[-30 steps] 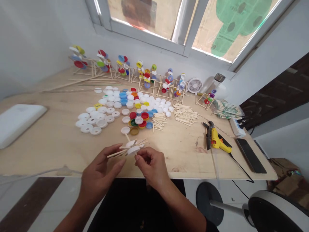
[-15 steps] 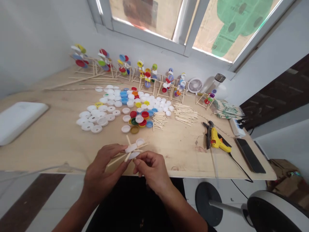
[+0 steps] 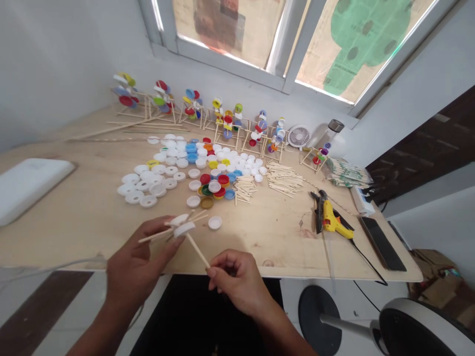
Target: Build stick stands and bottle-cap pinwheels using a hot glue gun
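Observation:
My left hand (image 3: 139,257) is closed around a small wheel of white plastic caps (image 3: 184,228) with several short wooden sticks poking outward. Between the thumb and fingers of my right hand (image 3: 233,277) is the end of a short wooden stick (image 3: 198,250). Its far end meets the edge of the nearer cap; whether it is fixed there I cannot tell. A loose white bottle cap (image 3: 214,223) lies on the table (image 3: 282,227) just past my hands.
Loose bottle caps (image 3: 148,200) and piles of short sticks (image 3: 284,178) cover the middle. Finished-looking cap wheels on stick frames (image 3: 193,104) line the wall. A yellow glue gun (image 3: 334,220) and a phone (image 3: 383,243) lie at right, a white box-like object (image 3: 33,185) at left.
My left hand has drawn left with the cap wheel and turned it. The stick between my hands now shows along its length, and the loose cap behind is uncovered.

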`<state>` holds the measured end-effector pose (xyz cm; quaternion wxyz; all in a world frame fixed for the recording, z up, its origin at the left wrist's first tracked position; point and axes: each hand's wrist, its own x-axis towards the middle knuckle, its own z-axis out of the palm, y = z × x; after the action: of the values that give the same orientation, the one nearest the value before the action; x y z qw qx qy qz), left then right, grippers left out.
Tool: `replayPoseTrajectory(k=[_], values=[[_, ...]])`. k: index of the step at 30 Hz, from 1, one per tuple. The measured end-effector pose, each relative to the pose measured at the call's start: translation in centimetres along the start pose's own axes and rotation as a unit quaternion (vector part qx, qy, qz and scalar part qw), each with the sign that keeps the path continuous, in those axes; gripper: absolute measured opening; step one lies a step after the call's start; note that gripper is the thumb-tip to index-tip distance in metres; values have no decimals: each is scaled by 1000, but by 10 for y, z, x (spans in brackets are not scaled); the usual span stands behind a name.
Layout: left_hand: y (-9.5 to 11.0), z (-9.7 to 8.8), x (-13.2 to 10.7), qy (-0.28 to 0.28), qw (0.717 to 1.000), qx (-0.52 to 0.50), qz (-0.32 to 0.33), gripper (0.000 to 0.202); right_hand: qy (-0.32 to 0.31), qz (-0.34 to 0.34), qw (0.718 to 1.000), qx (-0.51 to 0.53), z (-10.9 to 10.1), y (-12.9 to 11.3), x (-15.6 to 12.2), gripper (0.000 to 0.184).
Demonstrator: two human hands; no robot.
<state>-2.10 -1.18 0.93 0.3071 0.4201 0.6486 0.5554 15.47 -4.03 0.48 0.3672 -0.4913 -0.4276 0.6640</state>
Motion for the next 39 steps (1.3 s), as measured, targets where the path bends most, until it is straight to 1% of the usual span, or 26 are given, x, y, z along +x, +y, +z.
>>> replayPoseTrajectory(k=[1, 2, 4, 6, 7, 8, 10, 12, 14, 15, 16, 17, 18, 20, 23, 24, 25, 26, 27, 29, 30, 31, 32, 33, 36, 39], values=[[-3, 0, 4, 13, 1000, -5, -10, 41, 2, -6, 1000, -16, -6, 1, -3, 32], [-8, 0, 7, 19, 999, -25, -38, 44, 13, -19, 999, -34, -14, 1, -5, 30], [-16, 1, 14, 17, 992, -85, -95, 51, 62, -61, 992, -93, -33, -1, -6, 25], [-23, 3, 19, 0, 983, -130, -130, 55, 126, -107, 966, -198, -54, -7, -3, 21], [-24, 5, 20, -10, 981, -141, -135, 56, 152, -121, 944, -267, -64, -12, 0, 19], [-25, 6, 21, -20, 980, -145, -135, 56, 181, -137, 915, -332, -73, -16, 4, 17], [-24, 8, 23, -33, 981, -144, -128, 58, 232, -153, 845, -457, -89, -26, 13, 16], [-20, 10, 25, -40, 981, -144, -125, 61, 269, -138, 776, -553, -100, -35, 25, 18], [-16, 12, 27, -45, 980, -146, -127, 65, 288, -116, 715, -627, -107, -43, 37, 19], [-14, 13, 28, -48, 979, -152, -129, 65, 292, -107, 690, -654, -110, -46, 43, 20], [-12, 14, 29, -52, 977, -160, -132, 65, 293, -102, 671, -673, -113, -49, 49, 20], [-11, 15, 30, -55, 974, -170, -136, 63, 294, -100, 660, -684, -115, -52, 54, 20], [-10, 16, 30, -58, 971, -183, -142, 62, 294, -100, 654, -690, -117, -54, 59, 21], [-10, 17, 31, -61, 964, -207, -157, 59, 292, -105, 652, -692, -121, -57, 66, 21], [-12, 17, 30, -54, 956, -230, -176, 59, 291, -110, 648, -695, -123, -58, 68, 19], [-13, 17, 30, -50, 954, -236, -176, 59, 294, -117, 651, -690, -120, -57, 67, 18], [-13, 17, 29, -48, 954, -240, -174, 59, 293, -130, 662, -677, -117, -55, 66, 18], [-14, 17, 29, -48, 954, -243, -170, 58, 284, -151, 682, -657, -111, -53, 64, 18], [-13, 17, 29, -48, 954, -245, -167, 57, 266, -177, 710, -628, -104, -50, 62, 18], [-13, 18, 28, -46, 953, -247, -169, 55, 190, -228, 775, -557, -86, -43, 60, 18], [-12, 18, 28, -44, 951, -250, -175, 55, 152, -245, 798, -529, -76, -39, 60, 19], [-11, 18, 28, -40, 949, -255, -182, 55, 116, -259, 811, -512, -65, -36, 61, 21], [-11, 18, 28, -37, 946, -260, -189, 55, 86, -269, 813, -510, -56, -33, 62, 25], [-11, 18, 29, -37, 944, -264, -194, 56, 66, -276, 808, -516, -47, -31, 64, 30], [-13, 17, 29, -45, 944, -266, -190, 55, 42, -276, 776, -565, -27, -27, 71, 39], [-17, 17, 29, -45, 947, -265, -177, 54, 45, -265, 741, -616, -20, -25, 76, 29]])
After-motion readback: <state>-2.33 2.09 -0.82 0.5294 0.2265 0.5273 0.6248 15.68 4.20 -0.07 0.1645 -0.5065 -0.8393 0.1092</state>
